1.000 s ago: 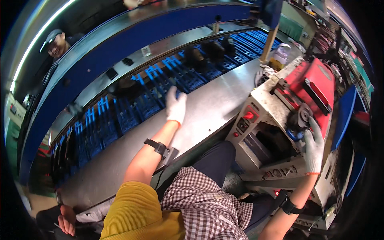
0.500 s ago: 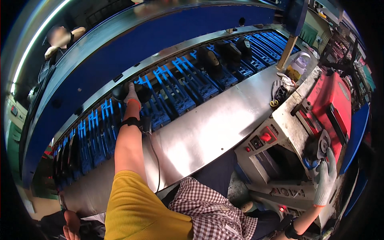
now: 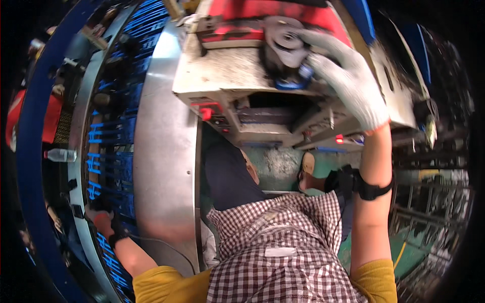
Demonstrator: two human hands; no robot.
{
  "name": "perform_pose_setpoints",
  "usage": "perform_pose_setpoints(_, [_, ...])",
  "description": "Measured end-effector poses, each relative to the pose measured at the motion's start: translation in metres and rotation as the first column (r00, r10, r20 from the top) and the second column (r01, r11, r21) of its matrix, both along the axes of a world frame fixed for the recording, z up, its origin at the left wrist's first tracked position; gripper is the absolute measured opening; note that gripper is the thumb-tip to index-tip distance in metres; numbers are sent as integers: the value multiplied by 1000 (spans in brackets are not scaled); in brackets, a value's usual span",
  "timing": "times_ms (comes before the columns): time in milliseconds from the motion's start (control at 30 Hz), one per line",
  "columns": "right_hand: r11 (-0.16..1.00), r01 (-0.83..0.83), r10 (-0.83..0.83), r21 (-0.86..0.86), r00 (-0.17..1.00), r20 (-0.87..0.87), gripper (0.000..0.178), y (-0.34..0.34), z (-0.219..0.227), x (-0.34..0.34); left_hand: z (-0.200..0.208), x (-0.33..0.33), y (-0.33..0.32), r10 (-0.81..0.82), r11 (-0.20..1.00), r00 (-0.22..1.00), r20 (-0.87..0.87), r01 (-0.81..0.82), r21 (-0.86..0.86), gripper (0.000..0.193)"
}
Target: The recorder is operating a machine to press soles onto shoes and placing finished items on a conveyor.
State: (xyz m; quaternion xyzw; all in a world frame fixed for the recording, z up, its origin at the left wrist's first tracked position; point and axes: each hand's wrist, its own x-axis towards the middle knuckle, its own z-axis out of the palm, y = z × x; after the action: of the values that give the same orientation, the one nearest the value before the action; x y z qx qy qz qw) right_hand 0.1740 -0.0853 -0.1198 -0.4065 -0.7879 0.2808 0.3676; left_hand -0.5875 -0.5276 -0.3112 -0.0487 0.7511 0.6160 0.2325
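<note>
The 2 hands are well apart, the machine being on the right and the slatted rack on the left. The right hand (image 3: 359, 88), gloved, has fingers and thumb at the right edge of a grey rounded piece (image 3: 285, 38), apparently steadying it; grip firmness cannot be told. The piece sits at the front of the red cover (image 3: 237, 15). The left hand (image 3: 98, 214) is at a dark object (image 3: 101, 203) by the blue slats (image 3: 95, 151); its closure cannot be told. A steel ledge (image 3: 164, 126) lies between, making the left arm reach across. A bottle (image 3: 61, 155) stands near the blue beam (image 3: 26, 161).
</note>
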Motion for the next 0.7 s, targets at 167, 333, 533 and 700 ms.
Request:
perform_pose_setpoints(167, [996, 72, -67, -62, 995, 74, 45, 3, -6, 7, 81, 174, 76, 370, 796, 872, 321, -475, 376, 36])
perform_pose_setpoints(333, [995, 78, -75, 65, 996, -50, 48, -1, -14, 19, 137, 345, 123, -36, 757, 914, 403, -239, 609, 59])
perform_pose_setpoints(533, [909, -12, 155, 417, 937, -312, 56, -98, -7, -14, 186, 490, 150, -681, 334, 728, -86, 413, 847, 100])
perform_pose_setpoints(700, [759, -651, 388, -28, 486, -783, 110, -146, -2, 15, 198, 599, 221, -752, 137, 587, -301, 585, 799, 98])
